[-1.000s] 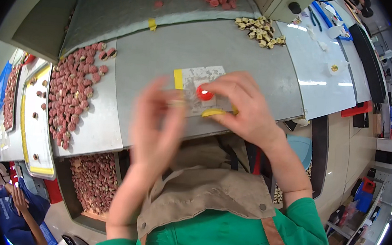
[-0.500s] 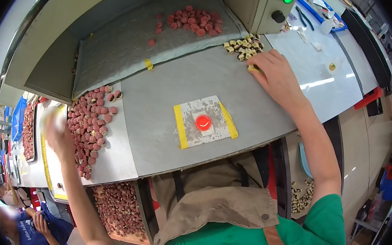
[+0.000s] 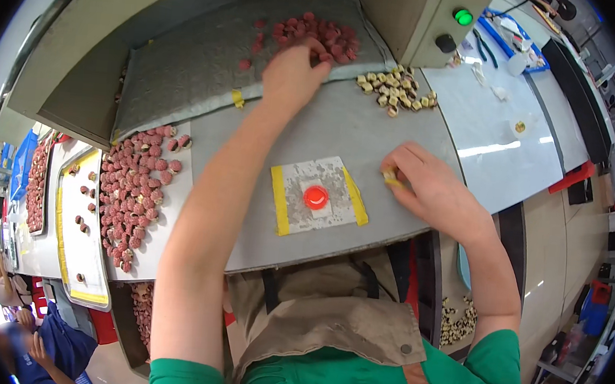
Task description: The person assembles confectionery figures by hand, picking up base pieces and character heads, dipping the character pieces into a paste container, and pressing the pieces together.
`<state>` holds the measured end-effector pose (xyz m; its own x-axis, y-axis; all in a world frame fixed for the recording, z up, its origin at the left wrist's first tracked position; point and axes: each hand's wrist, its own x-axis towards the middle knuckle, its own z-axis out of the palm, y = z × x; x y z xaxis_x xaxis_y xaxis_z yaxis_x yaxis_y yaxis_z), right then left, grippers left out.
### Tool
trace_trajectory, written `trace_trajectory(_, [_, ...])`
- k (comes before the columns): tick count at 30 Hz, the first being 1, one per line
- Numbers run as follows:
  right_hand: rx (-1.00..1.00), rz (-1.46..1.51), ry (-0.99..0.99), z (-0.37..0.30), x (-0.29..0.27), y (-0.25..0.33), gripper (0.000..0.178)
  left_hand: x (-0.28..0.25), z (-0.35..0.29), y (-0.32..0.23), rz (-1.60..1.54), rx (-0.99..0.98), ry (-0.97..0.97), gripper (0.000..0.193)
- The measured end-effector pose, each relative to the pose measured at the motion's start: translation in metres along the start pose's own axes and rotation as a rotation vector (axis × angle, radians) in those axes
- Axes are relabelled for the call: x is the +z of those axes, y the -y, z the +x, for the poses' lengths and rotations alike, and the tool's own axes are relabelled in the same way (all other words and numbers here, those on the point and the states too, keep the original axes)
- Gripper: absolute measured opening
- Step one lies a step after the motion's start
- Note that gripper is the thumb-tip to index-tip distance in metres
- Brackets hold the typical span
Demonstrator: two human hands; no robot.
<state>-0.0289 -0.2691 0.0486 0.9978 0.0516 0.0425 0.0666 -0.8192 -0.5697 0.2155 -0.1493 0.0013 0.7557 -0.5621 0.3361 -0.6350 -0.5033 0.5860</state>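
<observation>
My left hand [image 3: 293,72] reaches to the near edge of a pile of pink cup-shaped pieces [image 3: 346,45] on the grey cloth-covered shelf. Its thumb and fingers are closed round one pink piece [image 3: 316,59], mostly hidden by the fingers. My right hand [image 3: 429,184] hovers over the right of the grey worktop, pinching a small cream piece [image 3: 389,176] between thumb and fingers. Behind it lies a heap of small cream-and-dark pieces [image 3: 397,90]. Between my arms, a red round mould [image 3: 315,197] sits on a whitish plate [image 3: 290,220] fixed with yellow tape.
Many pink-and-dark domes [image 3: 131,198] cover the worktop's left side, beside a white tray [image 3: 72,208] with several pieces. A machine housing [image 3: 431,27] with a green light [image 3: 462,16] stands behind. Pliers [image 3: 484,50] lie far right. Another person [image 3: 52,352] is at lower left.
My left hand has gone from above the white tray at the left to the pink pile on the shelf. My right hand has drawn back from the cream-and-dark heap toward me, holding a cream piece.
</observation>
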Motion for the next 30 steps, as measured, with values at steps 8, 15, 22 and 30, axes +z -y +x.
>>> trace_trajectory(8, [-0.041, 0.094, -0.124, -0.003, 0.020, -0.017, 0.019, -0.052, -0.087, -0.008, -0.728, -0.244, 0.079, 0.027])
trace_trajectory(15, [-0.082, -0.039, -0.113, -0.003, 0.022, -0.009, 0.020, -0.085, -0.186, -0.046, -1.466, -0.771, 0.092, 0.033])
trace_trajectory(22, [-0.105, 0.093, -0.081, 0.007, 0.034, 0.031, 0.018, -0.074, -0.226, -0.027, -1.762, -0.591, 0.065, 0.031])
trace_trajectory(30, [-0.271, -0.060, -0.081, 0.026, 0.072, 0.059, 0.020, -0.072, -0.237, -0.029, -1.752, -0.572, -0.008, 0.034])
